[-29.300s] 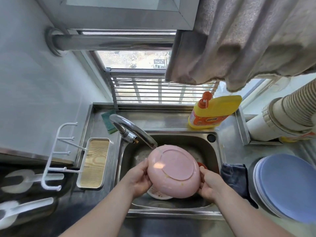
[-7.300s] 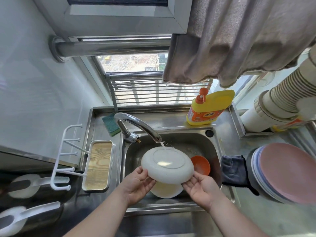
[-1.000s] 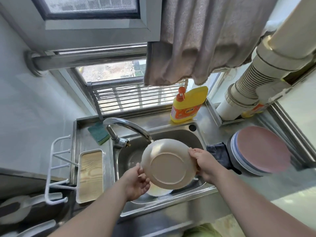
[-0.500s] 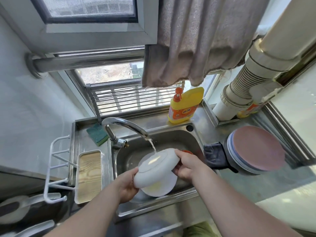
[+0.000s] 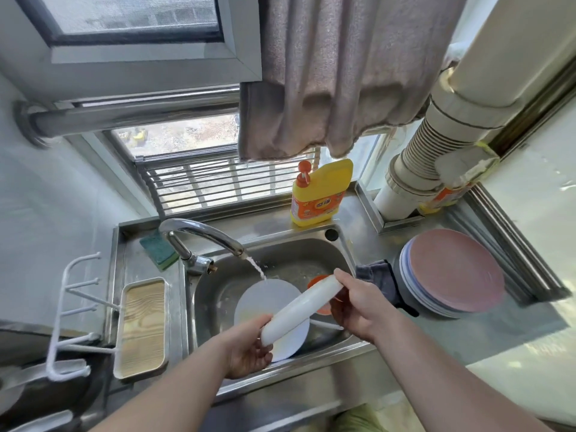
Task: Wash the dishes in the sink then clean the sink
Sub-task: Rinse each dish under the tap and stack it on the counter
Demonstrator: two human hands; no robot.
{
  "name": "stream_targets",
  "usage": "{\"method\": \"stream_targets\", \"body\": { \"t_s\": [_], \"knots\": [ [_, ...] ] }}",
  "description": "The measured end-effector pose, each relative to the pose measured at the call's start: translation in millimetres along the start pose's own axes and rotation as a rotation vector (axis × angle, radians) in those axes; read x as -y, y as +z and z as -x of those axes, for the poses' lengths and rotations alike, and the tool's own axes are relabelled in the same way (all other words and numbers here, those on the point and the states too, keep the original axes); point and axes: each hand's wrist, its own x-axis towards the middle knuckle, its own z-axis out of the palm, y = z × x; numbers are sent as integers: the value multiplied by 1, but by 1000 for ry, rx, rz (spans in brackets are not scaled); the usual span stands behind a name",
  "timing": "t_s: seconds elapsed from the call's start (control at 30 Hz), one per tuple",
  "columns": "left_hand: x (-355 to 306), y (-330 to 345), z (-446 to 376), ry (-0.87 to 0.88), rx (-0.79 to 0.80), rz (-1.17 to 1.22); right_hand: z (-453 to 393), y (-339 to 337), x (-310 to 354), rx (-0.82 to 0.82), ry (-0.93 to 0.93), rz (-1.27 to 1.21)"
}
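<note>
A white plate point(image 5: 300, 308) is held edge-on over the steel sink point(image 5: 339, 349), tilted so one end is low and near, the other high and far. The left hand point(image 5: 247, 347) grips its lower end, thumb curled over the rim and fingers beneath. The right hand point(image 5: 358, 307) grips the upper end, thumb on top and fingers wrapped behind.

Under it a second white plate point(image 5: 265, 299) lies in the basin, where water from the tap point(image 5: 202, 233) strikes its far edge. An orange bowl point(image 5: 322, 307) sits behind the held plate, mostly hidden by it and the right hand.

A yellow detergent bottle point(image 5: 321, 191) stands on the counter point(image 5: 486, 341) behind the sink; its orange label carries writing too blurred to read. A pink plate point(image 5: 455, 269) tops a stack at the right. A dark cloth point(image 5: 378, 277) is partly covered by the right hand.
</note>
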Motion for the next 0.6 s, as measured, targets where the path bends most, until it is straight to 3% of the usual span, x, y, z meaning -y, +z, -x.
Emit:
{"method": "stream_targets", "body": {
  "t_s": [0.23, 0.3, 0.43, 0.53, 0.6],
  "knots": [
    [-5, 43, -10, -3, -61, -46, -4, -45, 19, 39, -70, 184],
    [-11, 57, -11, 55, -57, 70, -1, -54, 29, 126, -167, 294],
    [-28, 80, -7, 142, 98, 481, 3, -82, 54, 240, -359, 556],
    [-39, 111, -2, 175, 184, 630, 5, -112, 78, 226, -456, 538],
    [-47, 142, 2, 231, 149, 586, 7, -138, 97, 194, -453, 465]
  ]
}}
